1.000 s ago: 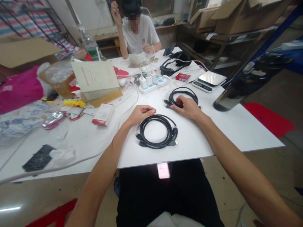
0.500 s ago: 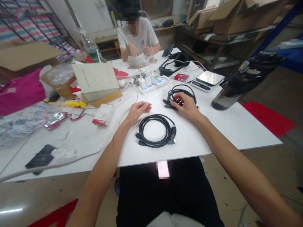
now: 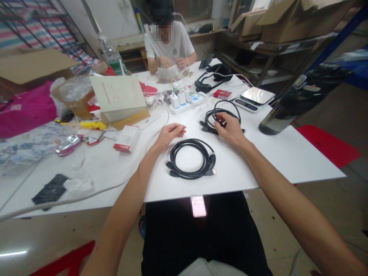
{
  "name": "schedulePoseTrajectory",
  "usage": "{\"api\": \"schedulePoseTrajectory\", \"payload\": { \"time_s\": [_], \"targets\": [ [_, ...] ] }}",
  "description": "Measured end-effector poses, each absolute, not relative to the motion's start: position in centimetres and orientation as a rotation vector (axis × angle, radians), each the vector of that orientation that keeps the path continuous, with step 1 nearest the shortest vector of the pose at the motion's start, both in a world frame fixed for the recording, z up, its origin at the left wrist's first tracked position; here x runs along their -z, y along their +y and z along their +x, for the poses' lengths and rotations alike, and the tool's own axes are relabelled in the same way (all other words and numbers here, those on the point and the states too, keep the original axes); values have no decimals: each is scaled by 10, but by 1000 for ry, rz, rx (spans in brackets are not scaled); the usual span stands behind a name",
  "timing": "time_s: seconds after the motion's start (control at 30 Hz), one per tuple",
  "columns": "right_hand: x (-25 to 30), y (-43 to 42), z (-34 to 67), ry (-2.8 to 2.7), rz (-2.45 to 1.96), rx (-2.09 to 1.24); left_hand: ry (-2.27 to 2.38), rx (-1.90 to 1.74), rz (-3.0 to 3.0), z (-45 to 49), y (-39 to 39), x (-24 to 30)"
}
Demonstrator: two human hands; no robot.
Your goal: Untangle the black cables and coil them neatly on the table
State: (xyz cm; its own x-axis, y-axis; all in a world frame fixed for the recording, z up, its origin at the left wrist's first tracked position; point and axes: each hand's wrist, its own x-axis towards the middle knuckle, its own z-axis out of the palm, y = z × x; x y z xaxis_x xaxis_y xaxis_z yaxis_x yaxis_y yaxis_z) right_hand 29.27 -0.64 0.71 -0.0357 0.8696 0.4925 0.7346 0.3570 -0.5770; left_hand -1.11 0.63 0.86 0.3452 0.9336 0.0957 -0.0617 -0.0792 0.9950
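Observation:
A coil of black cable [image 3: 211, 158] with HDMI-type plugs lies on the white table [image 3: 230, 168] in front of me. Beyond it, to the right, is a second black cable coil [image 3: 240, 113], partly covered by my right hand [image 3: 230, 128]. That hand's thumb and fingers are closed around strands of this second coil, and one loop stands up above the rest. My left hand [image 3: 171, 135] rests by the upper left of the nearer coil, apart from it. Its fingers are loosely curved and hold nothing that I can see.
A white power strip [image 3: 178, 109] with chargers sits behind the coils. To the right are a kitchen scale [image 3: 254, 99] and a dark bottle [image 3: 283, 111]. A red-white box [image 3: 127, 138] and clutter fill the left. Across the table a person [image 3: 169, 50] handles a clear bag.
The view has shifted slightly. My right hand has moved a little to the right at the farther coil, its fingers now closer around the strands. The left hand and nearer coil look unchanged.

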Motion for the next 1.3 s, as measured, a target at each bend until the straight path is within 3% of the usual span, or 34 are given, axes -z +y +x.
{"api": "schedulePoseTrajectory", "payload": {
  "time_s": [1.13, 1.3],
  "targets": [
    [-12, -11, 291, -1672, -1580, -191, 860, -985, 1444, -15, 10, -3],
    [-46, -12, 299, -1500, -1431, -84, 858, -986, 1432, -15, 10, -4]
  ]
}}
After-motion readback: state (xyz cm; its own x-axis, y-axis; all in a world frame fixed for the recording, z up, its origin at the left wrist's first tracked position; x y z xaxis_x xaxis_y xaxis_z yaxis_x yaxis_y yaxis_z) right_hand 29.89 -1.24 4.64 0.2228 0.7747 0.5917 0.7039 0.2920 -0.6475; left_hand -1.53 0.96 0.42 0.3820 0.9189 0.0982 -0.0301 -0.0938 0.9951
